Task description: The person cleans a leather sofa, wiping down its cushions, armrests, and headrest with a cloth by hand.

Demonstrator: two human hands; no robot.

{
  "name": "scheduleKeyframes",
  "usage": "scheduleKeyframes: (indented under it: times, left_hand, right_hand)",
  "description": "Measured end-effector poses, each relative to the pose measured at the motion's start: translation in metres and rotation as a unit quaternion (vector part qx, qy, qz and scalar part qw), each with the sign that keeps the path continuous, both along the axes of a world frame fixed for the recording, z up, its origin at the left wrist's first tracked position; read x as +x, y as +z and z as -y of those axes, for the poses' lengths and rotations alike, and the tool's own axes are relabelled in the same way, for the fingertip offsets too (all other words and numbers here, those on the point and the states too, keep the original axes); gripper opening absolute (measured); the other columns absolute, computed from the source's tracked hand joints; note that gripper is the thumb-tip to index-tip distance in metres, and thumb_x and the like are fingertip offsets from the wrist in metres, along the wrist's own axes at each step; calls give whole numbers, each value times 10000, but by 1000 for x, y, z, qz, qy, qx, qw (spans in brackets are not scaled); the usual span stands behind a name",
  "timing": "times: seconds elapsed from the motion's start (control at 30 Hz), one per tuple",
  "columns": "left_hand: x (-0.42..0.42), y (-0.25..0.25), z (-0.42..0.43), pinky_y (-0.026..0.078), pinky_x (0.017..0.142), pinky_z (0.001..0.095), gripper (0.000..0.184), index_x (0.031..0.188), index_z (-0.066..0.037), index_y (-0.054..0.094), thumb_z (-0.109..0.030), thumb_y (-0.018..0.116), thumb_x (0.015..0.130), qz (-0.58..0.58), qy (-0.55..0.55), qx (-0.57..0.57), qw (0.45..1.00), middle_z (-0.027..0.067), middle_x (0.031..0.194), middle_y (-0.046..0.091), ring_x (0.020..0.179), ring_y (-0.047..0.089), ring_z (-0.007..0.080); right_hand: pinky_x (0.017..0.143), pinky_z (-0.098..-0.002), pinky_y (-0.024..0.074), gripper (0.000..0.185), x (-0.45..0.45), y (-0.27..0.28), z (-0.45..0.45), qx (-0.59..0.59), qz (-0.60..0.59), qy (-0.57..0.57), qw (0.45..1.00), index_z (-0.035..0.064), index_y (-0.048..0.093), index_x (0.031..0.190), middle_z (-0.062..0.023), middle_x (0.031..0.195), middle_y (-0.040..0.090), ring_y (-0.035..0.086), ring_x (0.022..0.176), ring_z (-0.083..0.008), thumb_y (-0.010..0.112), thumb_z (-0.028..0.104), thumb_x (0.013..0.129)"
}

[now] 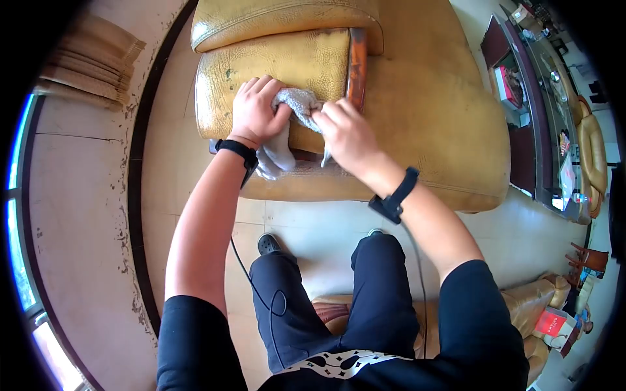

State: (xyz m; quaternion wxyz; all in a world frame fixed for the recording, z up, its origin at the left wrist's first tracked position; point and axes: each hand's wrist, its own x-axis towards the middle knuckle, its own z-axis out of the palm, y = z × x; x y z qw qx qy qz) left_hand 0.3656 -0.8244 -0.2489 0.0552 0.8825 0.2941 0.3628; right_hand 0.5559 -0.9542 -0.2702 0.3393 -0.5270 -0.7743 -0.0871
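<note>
A light grey cloth [297, 103] lies bunched across the front of a tan leather armrest [280, 62], and part of it hangs down toward the seat edge. My left hand [257, 109] is closed over the cloth's left part, its fingers curled on top of the armrest. With closed fingers, my right hand [347, 135] grips the cloth's other end, beside the armrest's wooden trim [357, 68]. Folds of cloth hide some of the fingertips. Each wrist wears a black strap.
The tan leather seat [430, 111] extends to the right of the armrest. A dark glass-topped table [531, 111] with objects on it stands farther right. Behind me is another leather sofa [528, 303]. A peeling wall [91, 182] runs along the left, and thin cables hang from my wrists.
</note>
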Motion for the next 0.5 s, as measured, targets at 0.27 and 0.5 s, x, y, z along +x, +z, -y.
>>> scheduleKeyframes:
  times: [0.27,0.5]
  left_hand:
    - [-8,-17,4,467,876,477,341,1037,-40,642,-247,609,768,15,39,62,997,153,999,611,947,567,399]
    - [-9,-28,-3,458,844,461,300,948,-90,649,-314,630,749,67,40,82,994,124,942,596,906,559,359]
  right_hand:
    - [837,-413,547,131,-22,-6,3,-25,-21,-34,999,34,704,979,-110,966,638,613,911,-316,628,53,874]
    - [817,-431,544,82,-21,5,-25,25,9,-86,996,49,674,934,-113,957,616,632,941,-310,620,73,877]
